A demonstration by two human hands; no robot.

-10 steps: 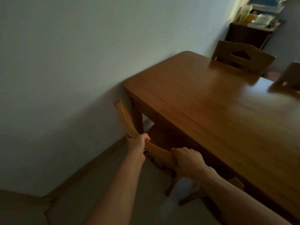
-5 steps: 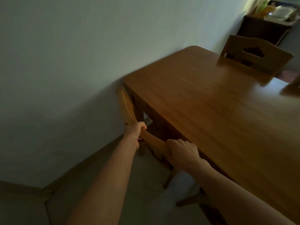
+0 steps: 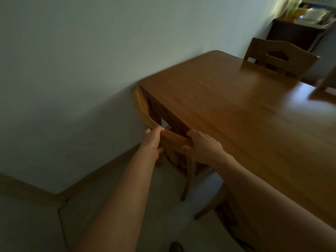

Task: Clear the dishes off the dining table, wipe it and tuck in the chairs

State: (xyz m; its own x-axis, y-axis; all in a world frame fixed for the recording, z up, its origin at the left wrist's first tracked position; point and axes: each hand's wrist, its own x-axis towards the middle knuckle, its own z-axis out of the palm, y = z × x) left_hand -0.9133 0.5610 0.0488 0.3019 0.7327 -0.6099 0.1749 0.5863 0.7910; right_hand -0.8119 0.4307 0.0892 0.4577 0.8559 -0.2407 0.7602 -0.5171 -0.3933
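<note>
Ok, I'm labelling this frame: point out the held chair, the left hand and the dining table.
held chair (image 3: 141,108), head view, curved top rail.
left hand (image 3: 152,142), head view, back of the hand.
dining table (image 3: 236,115), head view, bare tabletop.

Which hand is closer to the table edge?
Right. The right hand grips the chair rail beside the table edge; the left hand grips it farther off, toward the wall.
</note>
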